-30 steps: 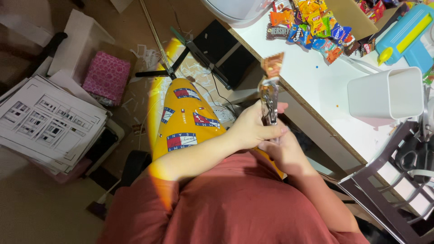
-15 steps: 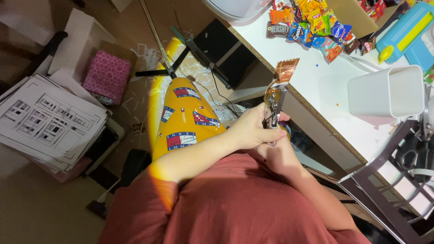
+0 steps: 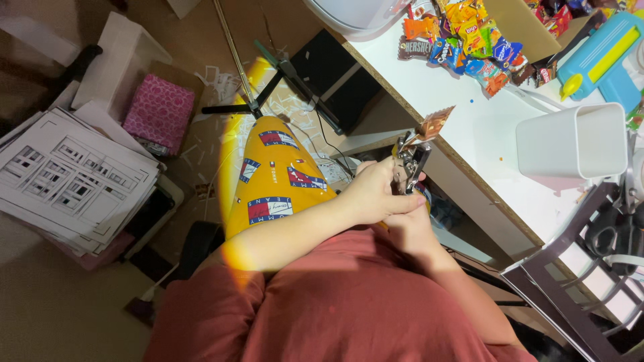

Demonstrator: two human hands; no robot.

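left hand point(image 3: 372, 194) – metal tool point(image 3: 409, 167), white cup point(image 3: 570, 141)

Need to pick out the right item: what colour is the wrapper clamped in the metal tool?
Shiny copper-orange wrapper, clearest in the head view.

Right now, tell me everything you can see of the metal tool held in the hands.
The metal tool looks like a small silvery hand tool with dark parts, perhaps a punch or stapler; its exact kind is unclear. It stands roughly upright, just off the white table's edge, above the lap. The left hand wraps its lower part from the side, and the right hand sits beneath it. Its top end grips a crinkled orange-brown wrapper, which sticks up and tilts right.
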